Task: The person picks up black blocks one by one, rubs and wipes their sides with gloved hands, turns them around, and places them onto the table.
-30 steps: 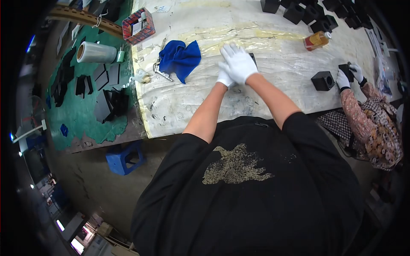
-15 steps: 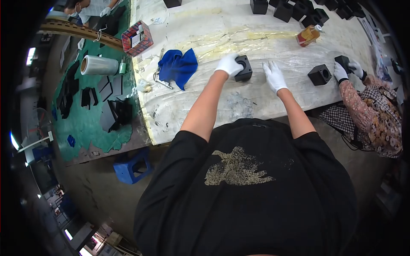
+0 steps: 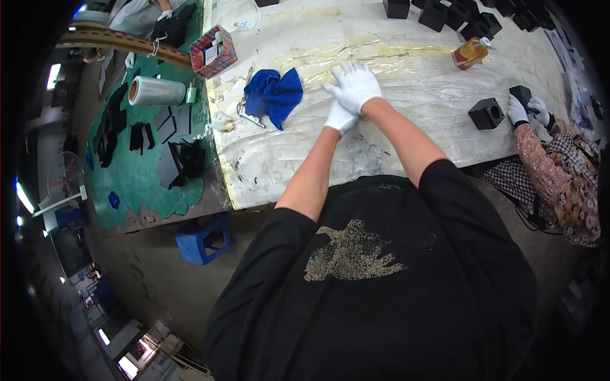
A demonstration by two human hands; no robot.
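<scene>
My right hand (image 3: 357, 86), in a white glove, lies across the front of my left hand with its fingers spread. Under it, my left hand (image 3: 342, 119) shows only its gloved back and wrist; its fingers are hidden. No black block can be seen at the two hands; anything beneath them is covered. To their left, a crumpled blue cloth (image 3: 273, 95) lies on the pale covered table (image 3: 286, 165), beside a metal tool (image 3: 251, 117). Farther right stands a black block with a round hole (image 3: 486, 114).
A co-worker's gloved hands (image 3: 518, 110) hold another black block (image 3: 520, 94) at right. A bottle (image 3: 471, 53) and several black blocks (image 3: 433, 16) stand at the back. A patterned basket (image 3: 213, 52), a film roll (image 3: 157, 91) and a blue stool (image 3: 204, 240) are at left.
My right hand has moved left from the bare tabletop onto my left hand. The black block that my left hand held is out of sight. The view has shifted slightly.
</scene>
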